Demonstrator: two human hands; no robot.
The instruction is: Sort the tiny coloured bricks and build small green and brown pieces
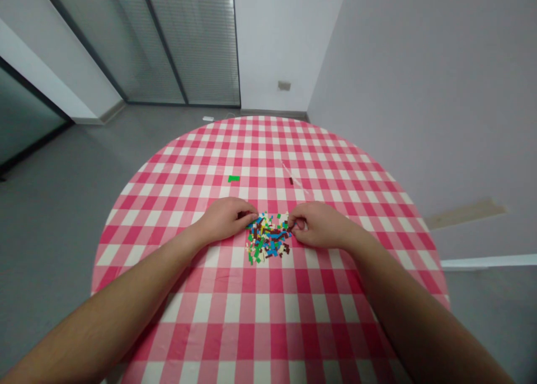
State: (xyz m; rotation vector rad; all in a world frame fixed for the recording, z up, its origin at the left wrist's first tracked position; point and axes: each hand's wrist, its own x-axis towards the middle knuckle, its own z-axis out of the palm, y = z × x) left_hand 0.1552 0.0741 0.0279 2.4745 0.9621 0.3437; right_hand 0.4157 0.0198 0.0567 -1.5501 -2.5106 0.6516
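A heap of several tiny coloured bricks (pixel 268 238), blue, green, brown and cream, lies mid-table on the red and white checked cloth (pixel 260 317). My left hand (pixel 224 219) rests on the cloth at the heap's left edge, fingers curled, fingertips touching the outer bricks. My right hand (pixel 321 224) is at the heap's right edge, thumb and fingers pinched at a small dark brick. Whether either hand really grips a piece is too small to tell.
A lone green brick (pixel 234 178) and a lone brown brick (pixel 291 181) lie farther back on the round table. A grey wall stands to the right, grey floor and glass partitions (pixel 168 42) to the left and behind.
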